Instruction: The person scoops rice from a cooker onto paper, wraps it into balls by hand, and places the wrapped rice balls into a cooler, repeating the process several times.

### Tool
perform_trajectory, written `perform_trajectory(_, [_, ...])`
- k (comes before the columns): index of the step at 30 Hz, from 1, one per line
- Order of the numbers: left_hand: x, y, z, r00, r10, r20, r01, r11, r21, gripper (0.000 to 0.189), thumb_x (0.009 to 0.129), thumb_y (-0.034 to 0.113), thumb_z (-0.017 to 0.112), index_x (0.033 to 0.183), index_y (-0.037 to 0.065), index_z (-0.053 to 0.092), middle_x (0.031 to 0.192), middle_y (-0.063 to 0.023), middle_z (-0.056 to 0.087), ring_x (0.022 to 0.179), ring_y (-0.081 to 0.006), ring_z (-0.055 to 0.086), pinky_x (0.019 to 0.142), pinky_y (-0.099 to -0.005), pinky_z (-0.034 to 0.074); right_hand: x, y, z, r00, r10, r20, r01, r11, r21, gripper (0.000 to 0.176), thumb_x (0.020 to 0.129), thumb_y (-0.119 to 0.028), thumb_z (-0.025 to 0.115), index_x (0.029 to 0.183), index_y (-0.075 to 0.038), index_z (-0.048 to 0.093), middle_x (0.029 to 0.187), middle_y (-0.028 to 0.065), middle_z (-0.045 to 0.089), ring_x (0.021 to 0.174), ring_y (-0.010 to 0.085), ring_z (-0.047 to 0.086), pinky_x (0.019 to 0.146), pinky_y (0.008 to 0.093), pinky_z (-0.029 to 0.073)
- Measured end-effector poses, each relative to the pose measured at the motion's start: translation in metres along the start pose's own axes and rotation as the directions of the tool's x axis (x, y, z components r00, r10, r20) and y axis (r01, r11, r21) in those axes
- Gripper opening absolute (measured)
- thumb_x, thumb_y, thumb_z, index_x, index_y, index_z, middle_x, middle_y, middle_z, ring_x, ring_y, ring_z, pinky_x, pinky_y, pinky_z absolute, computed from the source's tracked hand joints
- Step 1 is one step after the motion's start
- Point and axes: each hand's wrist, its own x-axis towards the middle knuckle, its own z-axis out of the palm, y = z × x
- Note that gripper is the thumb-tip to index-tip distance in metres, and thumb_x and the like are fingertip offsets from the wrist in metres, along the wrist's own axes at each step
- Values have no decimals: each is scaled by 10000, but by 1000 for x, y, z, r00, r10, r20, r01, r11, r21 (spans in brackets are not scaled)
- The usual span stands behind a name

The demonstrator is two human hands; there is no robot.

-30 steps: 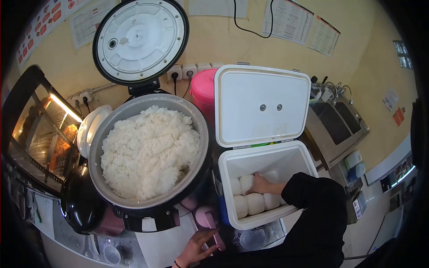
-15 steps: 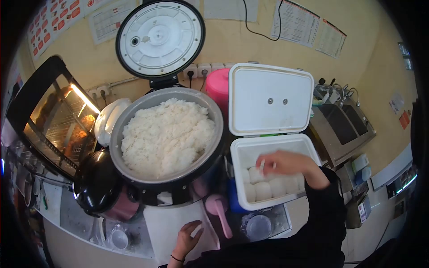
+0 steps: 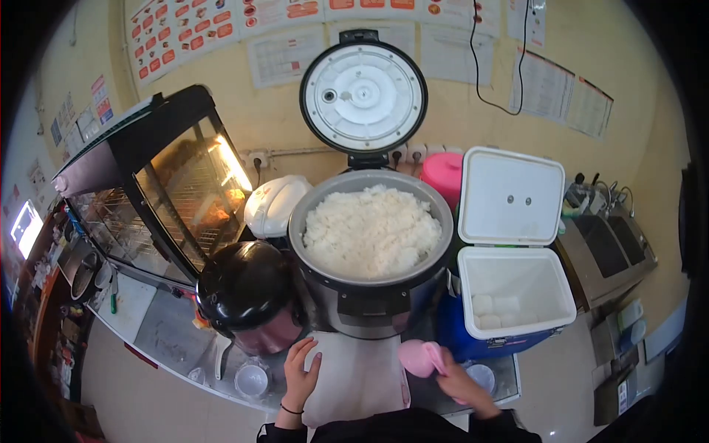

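Note:
My right hand (image 3: 459,382) is closed around the handle of a pink scoop (image 3: 421,358), whose round bowl points left over the counter. My left hand (image 3: 301,375) has its fingers apart and holds nothing, at the left edge of a white paper sheet (image 3: 351,373). Behind the sheet stands a large open cooker, full of white rice (image 3: 373,229), its round lid (image 3: 363,96) upright. To the right, an open cool box (image 3: 473,314) has pale rounded portions (image 3: 487,320) at the bottom. A small clear bowl (image 3: 481,378) is just beyond my right hand.
A closed black and pink cooker (image 3: 247,288) is at the left, with a lit glass display case (image 3: 185,192) behind it. Another clear bowl (image 3: 252,381) sits near the counter's front edge. A pink container (image 3: 443,176) stands behind the rice cooker, and a sink (image 3: 609,240) at the far right.
My right hand has left the cool box and taken hold of the pink scoop by its handle. The camera view has shifted, so the scene sits further right and lower.

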Motion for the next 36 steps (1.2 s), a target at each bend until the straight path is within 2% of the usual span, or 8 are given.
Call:
perform_trajectory(2, [12, 6, 1, 997, 71, -36, -70, 997, 31, 321, 700, 56, 642, 1012, 34, 569, 1106, -138, 511, 1019, -286, 496, 857, -339, 400, -25, -69, -61, 998, -9, 56, 3, 994, 105, 592, 782, -60, 472, 1291, -35, 171, 1124, 265, 459, 943, 395, 527, 798, 429, 424])
perform_trajectory(5, [38, 25, 16, 988, 151, -14, -151, 988, -44, 775, 644, 190, 728, 1272, 26, 306, 1313, -209, 244, 1204, -348, 270, 981, -410, 249, -5, -142, -131, 971, -50, -234, 44, 999, -31, 507, 845, -128, 480, 1279, -53, 231, 1114, 220, 489, 948, 320, 550, 781, 382, 440])
perform_trajectory(6, [50, 34, 21, 985, 174, 7, -173, 985, -21, 882, 629, 205, 738, 1303, 16, 202, 1343, -214, 165, 1234, -353, 208, 1001, -404, 215, 32, -135, -145, 801, -498, -332, 324, 827, -459, 440, 835, -125, 462, 1235, -40, 299, 1103, 223, 487, 894, 375, 549, 726, 419, 453])
perform_trajectory(10, [78, 49, 48, 982, 189, -4, -189, 982, -12, 1088, 600, 295, 764, 1339, -3, 23, 1373, -237, 48, 1278, -367, 98, 1025, -416, 163, 140, -166, -174, 935, -247, -256, -25, 674, -739, 352, 807, -176, 474, 1111, -7, 416, 963, 217, 559, 847, 376, 556, 694, 455, 445])
perform_trajectory(13, [79, 37, 63, 976, 210, -64, -213, 976, -37, 1138, 590, 425, 741, 1332, -27, 6, 1364, -280, 46, 1265, -402, 108, 1005, -486, 118, 170, -167, -164, 947, -286, -148, 48, 581, -812, 284, 842, -185, 435, 1060, -2, 444, 800, 237, 581, 750, 420, 552, 660, 470, 430])
perform_trajectory(19, [76, 37, 64, 989, 144, -43, -146, 989, -32, 1143, 612, 510, 689, 1326, -43, -11, 1368, -281, 35, 1284, -400, 38, 1003, -510, 59, 180, -182, -171, 949, -225, 220, 306, 502, -809, 283, 841, -198, 443, 1044, -4, 479, 859, 243, 583, 737, 385, 578, 635, 452, 454])
perform_trajectory(26, [71, 36, 65, 994, 105, -24, -105, 994, -13, 1157, 613, 566, 656, 1326, -40, -26, 1371, -281, -8, 1276, -428, 2, 986, -554, 34, 179, -224, -170, 944, 61, 326, 200, 680, -706, 382, 836, -217, 453, 1182, -57, 440, 755, 142, 574, 470, 210, 531, 386, 338, 400])
perform_trajectory(36, [73, 36, 65, 994, 108, -24, -109, 994, -13, 1148, 633, 604, 611, 1323, -39, -43, 1364, -295, -59, 1273, -437, -58, 963, -595, 22, 211, -213, -151, 846, 169, 506, 67, 907, -416, 401, 871, -190, 440, 1268, -153, 398, 581, -30, 363, 462, 60, 343, 405, 221, 286])
